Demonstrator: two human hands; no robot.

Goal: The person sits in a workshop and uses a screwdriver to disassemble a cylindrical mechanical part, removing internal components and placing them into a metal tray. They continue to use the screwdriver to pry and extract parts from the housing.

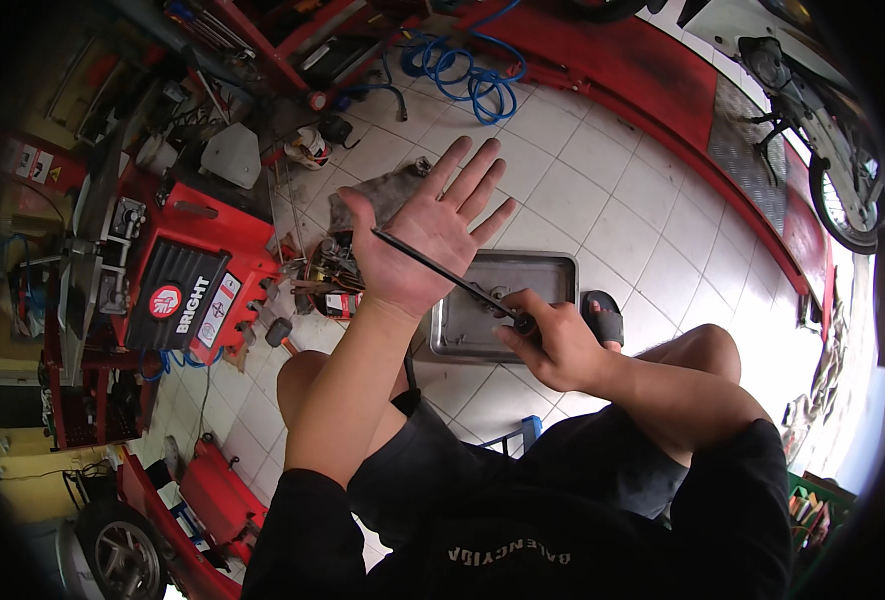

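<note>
My left hand (pixel 425 232) is raised palm up, its fingers spread and nothing held in them. Closed round the dark handle end of a long, thin screwdriver (pixel 440 270) is my right hand (pixel 559 345). The black shaft slants up and left across my left palm, its tip by the base of the thumb. Whether the shaft touches the skin I cannot tell. Beneath the hands, a rectangular metal tray (pixel 574 275) sits on the floor with small metal parts (pixel 484 297) in it, partly hidden by my hands.
A red machine (pixel 197 265) stands at left, near a mallet (pixel 280 332) and loose tools. A grey rag (pixel 372 195) lies beyond my left hand. Blue hose (pixel 477 85) coils farther back. At right, a red platform (pixel 652 60) bears a motorcycle (pixel 812 110). My sandalled foot (pixel 602 318) is beside the tray.
</note>
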